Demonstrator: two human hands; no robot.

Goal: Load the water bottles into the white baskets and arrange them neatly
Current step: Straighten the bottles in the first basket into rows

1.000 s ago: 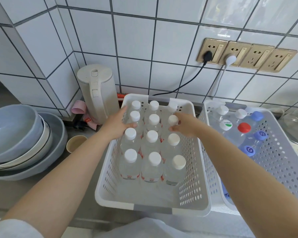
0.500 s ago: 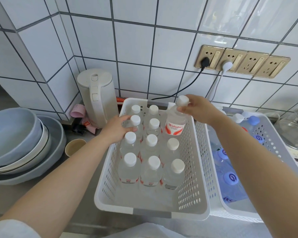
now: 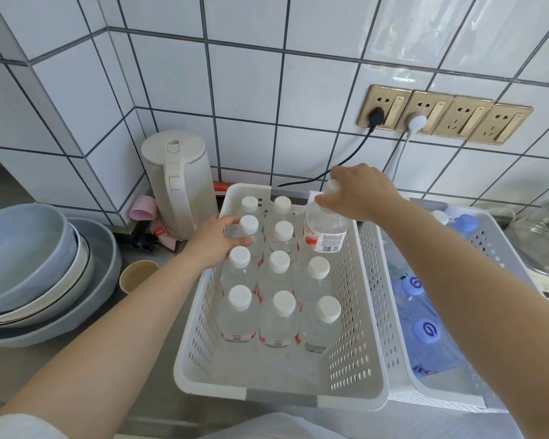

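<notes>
Left basket (image 3: 366, 315), white plastic w/ rows of small oval holes in its walls and a grey strip on the near rim, sits on the grey desk (image 3: 108, 369). Inside stand clear bottles (image 3: 279, 315) w/ ribbed white screw caps, upright, in 3 columns; red-and-white labels low on the near ones. Left and middle columns are 4 deep; the right column has 2 standing at the near end.

Right hand (image 3: 360, 198) is closed round the neck and cap of one more bottle (image 3: 325, 232), fingers curled over the top. That bottle is lifted and tilted, its base hanging over the far right part of the basket, above the other caps; label w/ barcode faces the camera.

Left hand (image 3: 213, 245) rests at the basket's left wall, thumb and fingers wrapped loosely round the neck of the 2nd bottle (image 3: 249, 228) from the back in the left column.

Right basket (image 3: 495, 258), same perforated plastic, touches the first one side by side. It holds bottles w/ light-blue caps (image 3: 427, 332) and a swirl mark, some lying flat; a white cap shows at its far end.

Left side: smooth stacked blue-grey bowls (image 3: 29, 258), a paper cup (image 3: 137, 275), a matte white kettle (image 3: 179, 185). Glossy white tiled wall w/ dark grout carries 4 gold sockets (image 3: 444, 118); a black and a white plug are in the first 2.
</notes>
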